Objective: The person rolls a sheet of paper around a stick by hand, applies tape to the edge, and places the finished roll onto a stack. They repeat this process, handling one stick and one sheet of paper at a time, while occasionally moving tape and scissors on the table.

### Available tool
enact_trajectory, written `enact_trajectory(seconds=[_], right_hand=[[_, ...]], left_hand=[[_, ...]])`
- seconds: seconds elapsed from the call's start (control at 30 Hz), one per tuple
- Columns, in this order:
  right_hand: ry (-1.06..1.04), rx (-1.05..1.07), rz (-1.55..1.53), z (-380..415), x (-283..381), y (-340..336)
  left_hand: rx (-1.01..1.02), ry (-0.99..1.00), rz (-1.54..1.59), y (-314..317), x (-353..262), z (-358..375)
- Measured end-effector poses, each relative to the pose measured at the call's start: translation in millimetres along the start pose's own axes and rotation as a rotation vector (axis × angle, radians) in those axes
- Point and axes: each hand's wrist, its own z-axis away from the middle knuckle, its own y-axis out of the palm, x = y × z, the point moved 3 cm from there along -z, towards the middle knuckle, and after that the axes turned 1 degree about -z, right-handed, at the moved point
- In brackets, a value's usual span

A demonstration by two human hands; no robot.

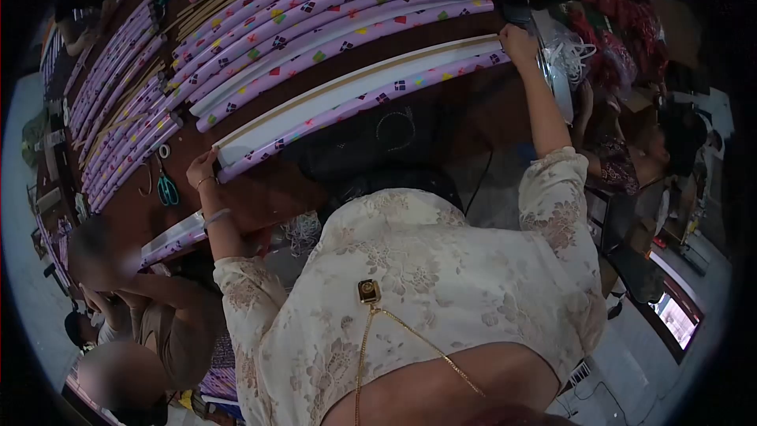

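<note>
A long purple printed roll lies across the near part of the dark table, its white inner side turned up along the far edge. On that white side rests a thin tan strip running its length. My left hand pinches the left end of the sheet and strip, fingers closed. At the right end, my right hand has its fingers closed on the sheet's other corner. Many more purple printed rolls lie just beyond, side by side.
Teal-handled scissors and a white tape roll lie left of my left hand. White cords and red wrapped bundles are at the right. Co-workers sit at the lower left and right. A dark table shows at left.
</note>
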Motion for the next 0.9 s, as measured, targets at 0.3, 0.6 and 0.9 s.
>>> enact_trajectory(seconds=[0.3, 0.6, 0.9], right_hand=[[-0.028, -0.063, 0.063, -1, 3, 5], [0.048, 0.015, 0.223, -1, 16, 1], [-0.015, -0.109, 0.063, 1, 8, 6]], left_hand=[[-0.008, 0.035, -0.072, 0, 7, -9], [-0.035, 0.058, -0.099, 0, 6, -10], [0.008, 0.053, -0.066, -3, -2, -3]])
